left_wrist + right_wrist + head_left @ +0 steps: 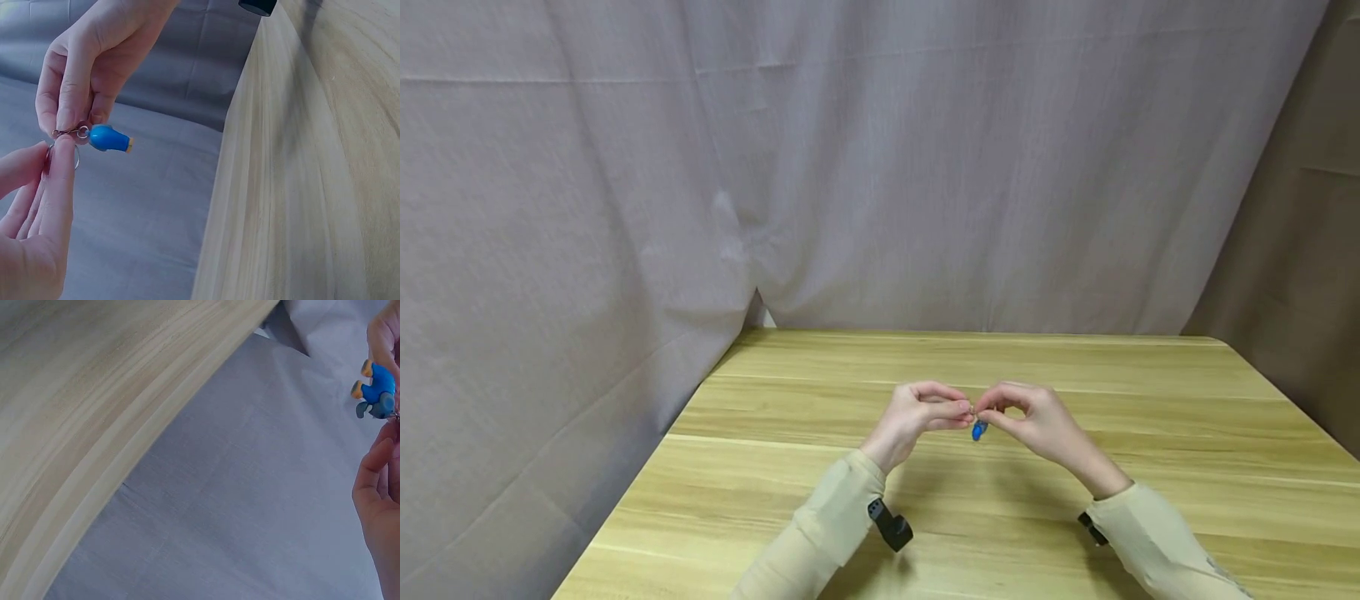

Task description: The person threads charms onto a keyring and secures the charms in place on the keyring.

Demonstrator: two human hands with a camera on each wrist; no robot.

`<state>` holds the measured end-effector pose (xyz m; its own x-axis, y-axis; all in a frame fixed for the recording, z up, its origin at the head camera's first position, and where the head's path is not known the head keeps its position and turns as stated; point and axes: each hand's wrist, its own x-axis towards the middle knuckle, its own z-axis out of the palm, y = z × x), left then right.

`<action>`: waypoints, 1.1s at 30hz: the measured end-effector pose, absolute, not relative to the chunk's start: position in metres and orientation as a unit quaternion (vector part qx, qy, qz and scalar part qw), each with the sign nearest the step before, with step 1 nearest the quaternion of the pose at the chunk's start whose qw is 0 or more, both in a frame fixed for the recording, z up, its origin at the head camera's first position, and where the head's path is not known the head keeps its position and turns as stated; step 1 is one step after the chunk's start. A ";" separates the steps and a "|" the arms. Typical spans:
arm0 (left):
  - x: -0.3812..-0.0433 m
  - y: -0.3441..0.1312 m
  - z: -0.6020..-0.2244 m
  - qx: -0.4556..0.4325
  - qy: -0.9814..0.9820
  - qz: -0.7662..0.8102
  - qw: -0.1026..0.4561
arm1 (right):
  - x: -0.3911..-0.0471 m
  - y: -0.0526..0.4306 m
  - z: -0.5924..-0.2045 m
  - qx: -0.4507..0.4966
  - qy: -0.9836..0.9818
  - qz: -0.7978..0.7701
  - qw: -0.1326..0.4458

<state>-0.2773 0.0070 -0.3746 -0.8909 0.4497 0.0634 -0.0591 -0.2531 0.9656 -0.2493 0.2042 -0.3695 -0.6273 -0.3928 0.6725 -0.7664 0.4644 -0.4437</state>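
A small blue figure with a grey head and orange-tan feet [380, 384] hangs from a metal link, making up a keychain. My left hand [916, 418] pinches the thin metal key ring [77, 160] between thumb and fingers. Facing it, my right hand [1037, 423] grips the small metal connector [70, 132] near the figure, thumb against fingertip. Fingertips of both hands meet closely, covering part of the metal pieces. The figure dangles just below the fingertips, above the table.
A wood-grain table [760, 508] extends under both forearms. Grey cloth [925, 167] hangs behind its far edge and along the left side, with darker cloth [1292, 275] at the right. Black straps, one being the left wrist strap [891, 527], sit on both sleeves.
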 end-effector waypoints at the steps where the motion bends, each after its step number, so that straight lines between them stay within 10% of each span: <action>1: -0.277 0.007 -0.375 0.164 0.587 0.776 0.164 | -0.249 0.204 -0.370 0.359 -0.817 0.372 0.256; 33: -0.275 0.022 -0.374 0.122 0.559 0.811 0.124 | -0.250 0.205 -0.370 0.407 -0.780 0.295 0.372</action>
<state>-0.2752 0.0217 -0.3743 -0.9396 0.3373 0.0589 -0.0649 -0.3443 0.9366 -0.2499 0.2051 -0.3704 -0.3916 -0.4149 0.8213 -0.8546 0.4949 -0.1574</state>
